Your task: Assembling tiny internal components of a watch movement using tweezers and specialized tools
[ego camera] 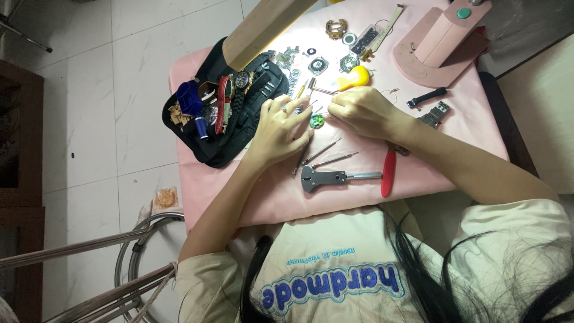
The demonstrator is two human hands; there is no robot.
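Observation:
My left hand (280, 128), with a ring on one finger, lies on the pink table cover (454, 137), its fingertips against a small round green watch part (316, 122). My right hand (360, 110) is curled, with its fingertips pinched just to the right of that part. What the fingers hold is hidden. A yellow-handled tool (353, 78) lies just behind my right hand, its metal shaft pointing left.
A black pouch (206, 149) at the left holds watches, straps and a blue block (190, 98). A case wrench (332, 176), red-handled pliers (388, 173) and thin screwdrivers (326, 155) lie near the front edge. Watch parts (335, 60), a pink stand (442, 42) and a lamp head (263, 30) are at the back.

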